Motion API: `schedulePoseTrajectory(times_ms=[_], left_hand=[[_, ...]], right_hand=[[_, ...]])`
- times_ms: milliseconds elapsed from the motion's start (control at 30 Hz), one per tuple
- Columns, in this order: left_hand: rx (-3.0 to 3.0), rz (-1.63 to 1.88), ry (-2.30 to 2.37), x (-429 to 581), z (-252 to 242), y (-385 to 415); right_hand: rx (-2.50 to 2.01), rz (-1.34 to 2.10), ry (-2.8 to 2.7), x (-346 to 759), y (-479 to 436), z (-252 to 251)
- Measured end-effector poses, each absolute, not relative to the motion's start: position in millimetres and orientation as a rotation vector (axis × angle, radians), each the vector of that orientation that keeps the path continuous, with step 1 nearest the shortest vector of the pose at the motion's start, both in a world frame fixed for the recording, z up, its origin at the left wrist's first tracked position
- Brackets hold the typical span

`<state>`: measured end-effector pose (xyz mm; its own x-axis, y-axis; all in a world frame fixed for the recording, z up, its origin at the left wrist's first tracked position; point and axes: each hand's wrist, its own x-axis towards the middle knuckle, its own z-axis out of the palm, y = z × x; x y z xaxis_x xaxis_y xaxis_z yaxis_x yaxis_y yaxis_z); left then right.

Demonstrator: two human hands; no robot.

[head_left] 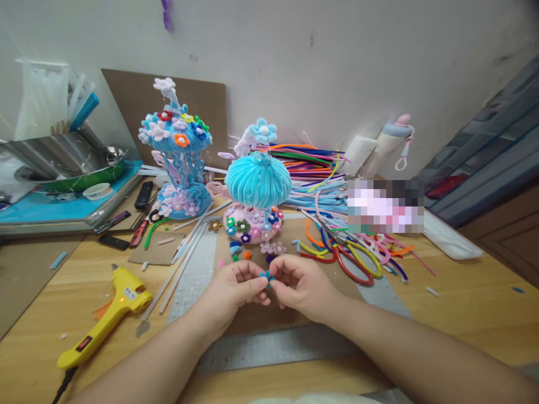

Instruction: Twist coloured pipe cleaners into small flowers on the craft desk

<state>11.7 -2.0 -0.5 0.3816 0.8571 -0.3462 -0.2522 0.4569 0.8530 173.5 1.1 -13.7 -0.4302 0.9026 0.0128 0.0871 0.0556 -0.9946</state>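
Note:
Between my two hands is a small blue pipe-cleaner flower (268,276), pinched by the fingertips of my left hand (238,286) and my right hand (297,286). Just beyond stands a pipe-cleaner jellyfish (259,179) with a turquoise dome, its pink base covered in small coloured flowers. Loose little flowers, among them a pale pink one (273,248) and an orange one (247,255), lie in front of that base. A second jellyfish (174,134), its blue dome dotted with flowers, stands farther back on the left.
A yellow glue gun (109,314) lies at left beside clear glue sticks (185,255). Red-handled scissors (353,266) rest at right among pipe-cleaner offcuts. Bundles of pipe cleaners (303,160) lie along the wall. A metal pot (63,151) and a bottle (387,146) stand farther out.

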Motion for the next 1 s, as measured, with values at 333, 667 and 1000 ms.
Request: schedulePoseTrajectory(times_ms=[333,667,1000], left_hand=[[0.681,0.797,0.852,14.2,-0.2,-4.4],[0.828,0.731,0.903,9.4,3.6,-4.2],[0.768,0.656,0.796,6.7,9.4,-4.9]], right_hand=[[-1.149,1.295,-1.678,168.6,-1.7,-13.8],[-0.975,1.122,-2.066,184.8,2.9,2.5],[-0.815,0.818,-2.291,192.3,9.3,4.9]])
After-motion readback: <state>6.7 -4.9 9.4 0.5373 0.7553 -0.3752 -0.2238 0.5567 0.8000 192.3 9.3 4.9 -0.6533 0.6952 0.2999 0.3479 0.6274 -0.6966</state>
